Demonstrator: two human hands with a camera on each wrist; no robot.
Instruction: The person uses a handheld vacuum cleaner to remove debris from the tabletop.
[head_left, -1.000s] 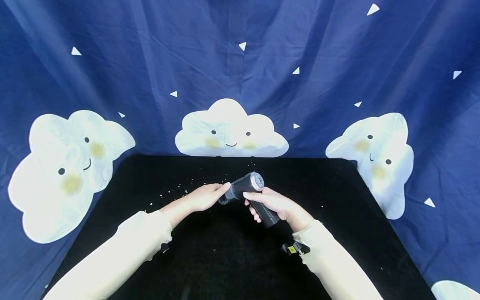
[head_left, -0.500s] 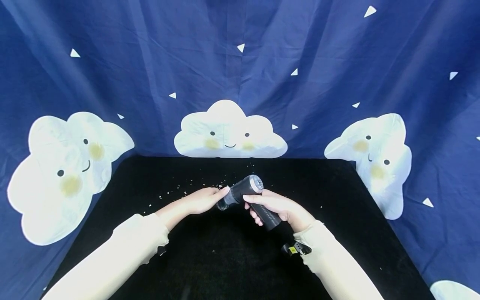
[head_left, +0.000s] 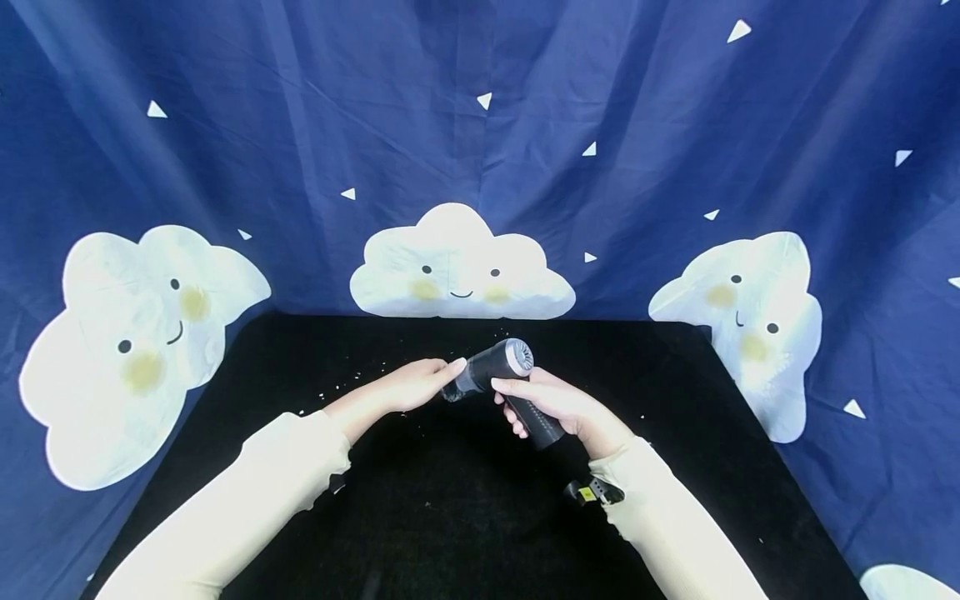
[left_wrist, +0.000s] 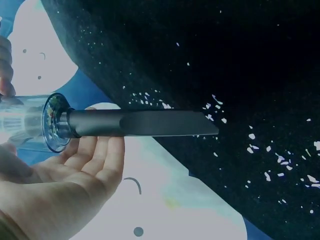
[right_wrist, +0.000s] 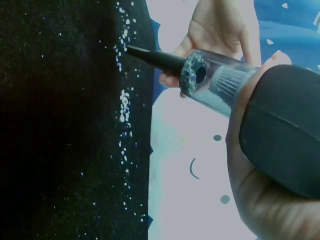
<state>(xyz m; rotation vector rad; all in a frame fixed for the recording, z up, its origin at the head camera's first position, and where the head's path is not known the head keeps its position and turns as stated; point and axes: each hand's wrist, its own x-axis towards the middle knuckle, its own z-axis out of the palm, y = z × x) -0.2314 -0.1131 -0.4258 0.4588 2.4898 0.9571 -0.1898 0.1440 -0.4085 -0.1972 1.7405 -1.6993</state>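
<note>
A black handheld vacuum cleaner (head_left: 487,365) with a silver-rimmed end is held above the black tabletop (head_left: 450,533). My right hand (head_left: 558,402) grips its handle. At the front end, my left hand (head_left: 416,386) holds the clear dust cup, thumb on top and fingers underneath. Debris is gathered inside the front of the dust cup (right_wrist: 222,82). From it a long black crevice nozzle (left_wrist: 150,122) points forward, its slanted tip close over small white scraps (left_wrist: 280,160); contact with the surface cannot be told. The left hand hides the nozzle in the head view.
A band of white scraps (right_wrist: 125,107) runs along the table's far side, with loose flecks elsewhere. Behind the table hangs a blue curtain (head_left: 420,108) printed with white clouds (head_left: 461,271). A black strap with a yellow mark (head_left: 587,494) sits at my right wrist.
Both hands dip slightly toward me with the vacuum, then move a little farther away and right. White scraps seen beside the left thumb half a second ago are now covered.
</note>
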